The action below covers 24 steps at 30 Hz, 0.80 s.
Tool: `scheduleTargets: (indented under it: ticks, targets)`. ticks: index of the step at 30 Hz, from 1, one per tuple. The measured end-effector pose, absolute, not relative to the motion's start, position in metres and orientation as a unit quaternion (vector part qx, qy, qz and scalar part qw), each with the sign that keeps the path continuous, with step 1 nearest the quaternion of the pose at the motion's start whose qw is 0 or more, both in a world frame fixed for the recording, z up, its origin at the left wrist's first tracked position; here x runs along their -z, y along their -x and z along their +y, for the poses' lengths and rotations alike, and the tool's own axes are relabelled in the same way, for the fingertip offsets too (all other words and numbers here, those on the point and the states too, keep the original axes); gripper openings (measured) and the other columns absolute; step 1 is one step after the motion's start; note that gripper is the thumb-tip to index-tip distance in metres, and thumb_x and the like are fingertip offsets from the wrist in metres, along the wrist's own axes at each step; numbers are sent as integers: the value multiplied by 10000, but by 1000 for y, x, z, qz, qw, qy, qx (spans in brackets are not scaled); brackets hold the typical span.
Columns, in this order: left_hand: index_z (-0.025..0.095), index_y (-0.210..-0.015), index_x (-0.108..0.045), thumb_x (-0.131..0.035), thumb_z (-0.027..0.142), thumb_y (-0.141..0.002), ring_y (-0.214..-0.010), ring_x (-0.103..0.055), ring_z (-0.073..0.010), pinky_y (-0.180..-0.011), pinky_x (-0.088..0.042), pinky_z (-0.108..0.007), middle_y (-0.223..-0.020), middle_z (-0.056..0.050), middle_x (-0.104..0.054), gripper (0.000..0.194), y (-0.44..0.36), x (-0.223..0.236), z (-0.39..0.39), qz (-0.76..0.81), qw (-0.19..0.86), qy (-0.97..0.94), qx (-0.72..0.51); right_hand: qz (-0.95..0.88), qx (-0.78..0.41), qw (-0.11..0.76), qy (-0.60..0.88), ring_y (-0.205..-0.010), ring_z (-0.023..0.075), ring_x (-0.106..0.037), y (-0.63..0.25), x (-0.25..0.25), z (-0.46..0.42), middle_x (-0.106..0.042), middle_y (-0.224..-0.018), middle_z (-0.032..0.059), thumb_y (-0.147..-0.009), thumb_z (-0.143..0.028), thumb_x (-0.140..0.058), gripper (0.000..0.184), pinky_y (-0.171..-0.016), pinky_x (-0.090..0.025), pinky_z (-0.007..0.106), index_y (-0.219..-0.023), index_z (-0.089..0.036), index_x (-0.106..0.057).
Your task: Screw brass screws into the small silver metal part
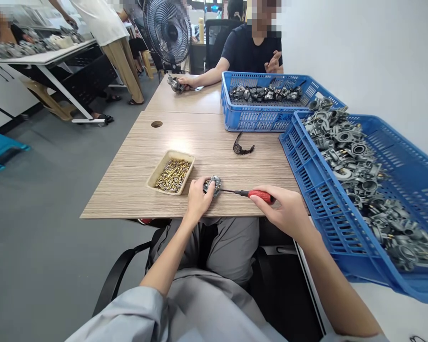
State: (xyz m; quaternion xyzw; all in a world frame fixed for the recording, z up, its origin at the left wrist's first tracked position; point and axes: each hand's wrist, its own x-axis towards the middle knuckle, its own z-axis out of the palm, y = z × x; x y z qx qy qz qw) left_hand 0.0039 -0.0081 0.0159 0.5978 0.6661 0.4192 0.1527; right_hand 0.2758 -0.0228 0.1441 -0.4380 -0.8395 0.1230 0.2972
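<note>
My left hand (199,198) is closed around a small grey metal carburetor body (216,184) near the front edge of the table. In my right hand (283,209) is a screwdriver with a red handle (260,195). Its thin dark shaft points left, and the tip meets the side of the carburetor body; the exact contact spot is too small to make out. Left of my left hand stands a cream plastic tray (150,182) holding many small brass-coloured parts (173,175).
A blue crate (306,190) heaped with grey metal bodies stands at my right. Behind it is another blue crate (231,116) with darker parts. A black wristwatch (239,149) lies on the table (128,190). Across from me, a person's hand (189,82) holds a metal part.
</note>
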Motion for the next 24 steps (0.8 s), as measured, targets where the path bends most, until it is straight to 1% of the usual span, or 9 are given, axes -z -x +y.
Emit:
scheduleTargets:
  ticks: [6, 11, 15, 20, 24]
  targets:
    - [251, -1184, -765, -584, 384, -1084, -1113, -675, -307, -1053, -542, -461, -1184, -79, -821, 245, -3, -15, -8, 665, 152, -597, -422, -841, -122, 295, 437, -873, 258, -806, -275, -142, -23, -863, -1050, 79, -1085, -450, -645, 274, -807, -595, 356, -1122, -243, -820]
    - [249, -1193, -763, -576, 381, -1085, -1118, -676, -306, -1054, -540, -459, -1180, -81, -819, 253, -3, -15, -7, 667, 148, -596, -421, -854, -71, 275, 436, -863, 256, -800, -274, -141, -27, -853, -1004, 86, -1105, -466, -630, 290, -778, -560, 335, -1107, -251, -826]
    - [238, -1204, -761, -579, 378, -1082, -1112, -676, -305, -1050, -541, -455, -1184, -92, -816, 261, -3, -14, -7, 667, 145, -595, -424, -874, -38, 264, 406, -821, 239, -782, -270, -141, -34, -840, -950, 87, -1121, -470, -621, 308, -748, -535, 322, -1119, -243, -830]
    - [246, -1202, -764, -572, 385, -1085, -1104, -668, -307, -1046, -542, -458, -1183, -87, -816, 264, -4, -14, -7, 671, 141, -594, -420, -879, -13, 268, 394, -780, 217, -752, -265, -142, -40, -826, -890, 87, -1134, -467, -604, 325, -707, -504, 306, -1096, -244, -837]
    - [254, -1207, -762, -575, 388, -1083, -1108, -667, -307, -1040, -546, -454, -1182, -82, -814, 262, -4, -13, -7, 673, 141, -593, -419, -875, -13, 278, 395, -761, 214, -754, -263, -140, -41, -827, -884, 83, -1132, -476, -613, 328, -700, -502, 311, -1108, -238, -836]
